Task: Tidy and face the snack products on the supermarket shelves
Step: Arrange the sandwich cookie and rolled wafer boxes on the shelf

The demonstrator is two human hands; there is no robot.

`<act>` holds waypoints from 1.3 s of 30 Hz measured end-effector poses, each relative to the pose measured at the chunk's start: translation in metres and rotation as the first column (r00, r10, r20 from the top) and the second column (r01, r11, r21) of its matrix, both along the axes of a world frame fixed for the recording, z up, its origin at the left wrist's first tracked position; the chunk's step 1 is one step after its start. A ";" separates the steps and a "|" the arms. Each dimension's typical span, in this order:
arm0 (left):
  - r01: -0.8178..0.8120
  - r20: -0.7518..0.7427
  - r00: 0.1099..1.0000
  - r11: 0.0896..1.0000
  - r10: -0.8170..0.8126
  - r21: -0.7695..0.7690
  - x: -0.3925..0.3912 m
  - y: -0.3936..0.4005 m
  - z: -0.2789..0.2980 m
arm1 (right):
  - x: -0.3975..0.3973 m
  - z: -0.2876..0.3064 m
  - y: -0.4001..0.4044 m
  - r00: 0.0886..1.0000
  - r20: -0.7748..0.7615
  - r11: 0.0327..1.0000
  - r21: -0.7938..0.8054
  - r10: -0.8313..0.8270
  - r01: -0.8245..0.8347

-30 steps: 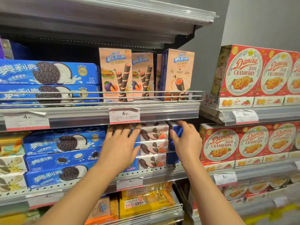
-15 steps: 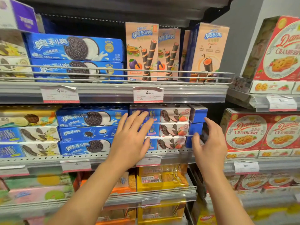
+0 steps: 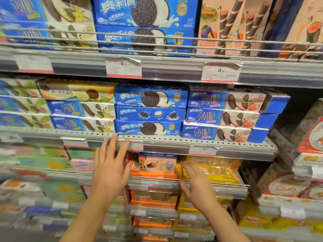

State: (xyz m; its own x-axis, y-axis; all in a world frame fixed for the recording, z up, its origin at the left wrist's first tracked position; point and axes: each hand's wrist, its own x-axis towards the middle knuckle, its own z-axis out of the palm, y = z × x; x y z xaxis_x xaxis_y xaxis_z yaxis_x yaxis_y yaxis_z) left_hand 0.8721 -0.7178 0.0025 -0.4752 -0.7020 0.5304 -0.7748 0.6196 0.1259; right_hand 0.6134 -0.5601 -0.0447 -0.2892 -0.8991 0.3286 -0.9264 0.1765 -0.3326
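My left hand (image 3: 110, 170) is open with fingers spread, its fingertips up against the front rail of the middle shelf (image 3: 174, 144), below the stack of blue cookie boxes (image 3: 150, 110). My right hand (image 3: 197, 182) is open too, held in front of the yellow snack packs (image 3: 218, 170) on the shelf below. Between the hands sits an orange and pink box (image 3: 155, 165). Three strawberry thin-cookie boxes (image 3: 223, 116) are stacked at the right of the middle shelf, their fronts facing out. Neither hand holds anything.
The top shelf carries blue cookie boxes (image 3: 145, 23) and upright wafer-roll cartons (image 3: 236, 27) behind a wire rail. Vanilla thin-cookie boxes (image 3: 82, 116) lie left of the blue stack. Red cranberry cookie boxes (image 3: 311, 137) fill the unit at the right. Lower shelves are blurred.
Both hands have come off the strawberry cookie boxes and dropped to the shelf below. The view has moved closer and tilted down.
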 end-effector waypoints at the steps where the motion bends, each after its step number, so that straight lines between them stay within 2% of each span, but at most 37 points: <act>1: -0.022 0.034 0.999 0.999 0.021 0.029 0.002 -0.002 -0.002 | 0.002 -0.002 -0.013 0.999 0.036 1.000 0.027 -0.008 0.007; 5: -0.033 0.048 0.998 0.996 0.029 0.080 0.001 -0.004 -0.007 | 0.004 -0.005 -0.058 0.970 0.209 0.991 0.061 -0.127 0.117; 10: -0.020 0.028 0.999 0.997 0.018 0.078 0.002 -0.007 -0.009 | -0.003 -0.010 -0.080 0.843 0.500 0.978 0.035 -0.197 0.208; 13: 0.003 0.013 1.000 0.997 -0.004 0.077 0.005 -0.010 -0.011 | -0.006 -0.011 -0.082 0.790 0.586 0.978 0.017 -0.178 0.207; 18: 0.013 -0.008 1.000 0.998 -0.013 0.063 0.008 -0.012 -0.013 | -0.013 -0.004 -0.068 0.761 0.640 0.987 -0.029 -0.103 0.158; 23: 0.014 -0.026 1.000 0.997 -0.012 0.074 0.006 -0.012 -0.012 | -0.017 0.011 -0.024 0.792 0.611 0.984 -0.133 -0.010 0.115; 26: 0.002 -0.030 1.000 0.998 0.000 0.063 0.006 -0.011 -0.012 | -0.016 0.027 0.007 0.774 0.632 0.977 -0.187 0.039 0.103; 31: -0.067 0.002 0.998 0.990 0.067 0.121 0.000 -0.002 0.002 | -0.026 0.084 0.055 0.789 0.605 0.947 -0.305 0.108 0.104; 35: -0.096 0.078 0.993 0.983 0.085 0.154 -0.011 0.012 0.042 | -0.035 0.149 0.082 0.864 0.484 0.894 -0.435 0.135 0.104; 37: -0.046 0.067 0.997 0.989 0.037 0.139 -0.020 0.021 0.072 | -0.040 0.181 0.092 0.916 0.381 0.865 -0.495 0.125 0.088; 39: 0.055 0.024 0.998 0.998 -0.056 0.043 -0.029 0.032 0.105 | -0.046 0.213 0.099 0.953 0.276 0.839 -0.543 0.124 0.048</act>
State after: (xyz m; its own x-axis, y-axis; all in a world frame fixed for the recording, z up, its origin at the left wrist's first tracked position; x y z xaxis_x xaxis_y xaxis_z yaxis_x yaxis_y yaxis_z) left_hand 0.8426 -0.6854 0.1075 -0.5265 -0.6957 0.4886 -0.7428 0.6560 0.1338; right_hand 0.5672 -0.4610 0.1679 -0.4174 -0.6155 0.6686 -0.7748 -0.1434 -0.6157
